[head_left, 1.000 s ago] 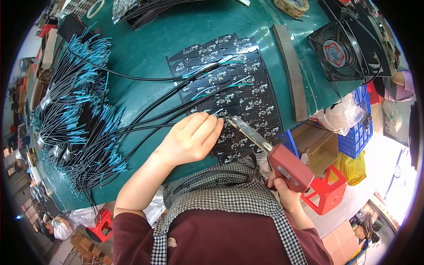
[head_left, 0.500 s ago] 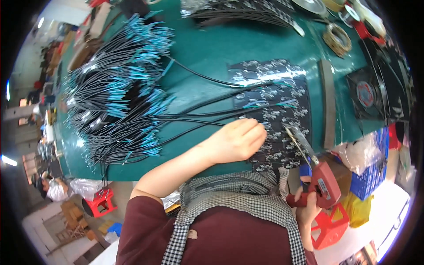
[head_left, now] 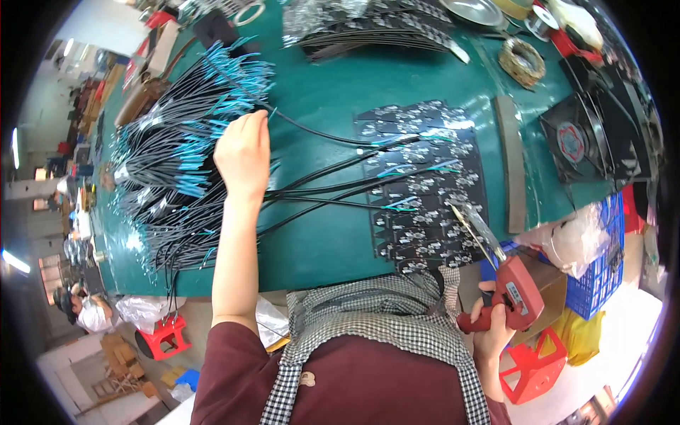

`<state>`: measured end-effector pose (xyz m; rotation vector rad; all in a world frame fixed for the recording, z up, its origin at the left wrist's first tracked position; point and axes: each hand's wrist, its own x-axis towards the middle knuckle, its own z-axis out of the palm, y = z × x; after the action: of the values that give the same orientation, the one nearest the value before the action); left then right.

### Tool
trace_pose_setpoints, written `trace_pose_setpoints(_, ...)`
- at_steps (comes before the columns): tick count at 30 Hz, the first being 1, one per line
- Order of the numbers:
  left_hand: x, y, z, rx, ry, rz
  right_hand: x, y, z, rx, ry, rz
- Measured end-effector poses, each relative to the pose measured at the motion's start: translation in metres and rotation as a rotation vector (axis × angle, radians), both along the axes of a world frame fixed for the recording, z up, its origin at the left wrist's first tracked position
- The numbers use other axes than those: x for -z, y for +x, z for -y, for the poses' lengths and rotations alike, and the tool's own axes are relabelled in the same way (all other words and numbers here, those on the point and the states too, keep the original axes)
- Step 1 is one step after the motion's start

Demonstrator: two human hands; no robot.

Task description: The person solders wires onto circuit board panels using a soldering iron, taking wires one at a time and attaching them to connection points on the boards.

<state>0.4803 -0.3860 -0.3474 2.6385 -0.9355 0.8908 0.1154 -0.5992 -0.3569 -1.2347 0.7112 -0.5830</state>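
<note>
My left hand (head_left: 243,152) reaches over bundles of black cables (head_left: 152,166) with blue-green wire ends. Its fingers are pressed together at the bundles' right side; what they pinch is hidden. Several single black cables (head_left: 333,173) run right from the bundles, their stripped blue-green ends lying on a panel of small dark circuit boards (head_left: 418,188). One of these ends (head_left: 405,207) lies on the panel's left part. Low at the right, my right hand (head_left: 494,329) is wrapped round the handle of a red soldering gun (head_left: 518,294), its metal tip over the panel's right part.
A dark bar (head_left: 511,166) lies right of the panel, with a black fan (head_left: 574,145) beyond it. Stacked dark board panels (head_left: 382,32) and a wound coil (head_left: 522,62) are at the back. Red stools (head_left: 533,365) and a blue crate (head_left: 595,276) stand below the green table (head_left: 319,269).
My left hand has moved from the panel's left edge left and back to the cable bundles. A cable end now shows on the panel where it was. My right hand still holds the soldering gun.
</note>
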Motion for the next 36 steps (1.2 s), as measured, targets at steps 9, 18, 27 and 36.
trace_pose_setpoints(9,-0.008,0.000,0.005,0.075,-0.198,0.065,0.000,-0.003,0.007,-0.035,0.070,0.029)
trace_pose_setpoints(18,-0.060,-0.066,0.113,0.708,-0.172,0.124,-0.014,0.001,0.024,0.101,0.065,0.087)
trace_pose_setpoints(27,0.005,-0.117,0.132,0.884,0.095,-0.290,-0.008,-0.005,0.031,-0.016,0.110,-0.022)
trace_pose_setpoints(36,0.012,-0.118,0.139,0.868,0.108,-0.329,-0.008,0.004,0.036,-0.072,0.132,-0.046)
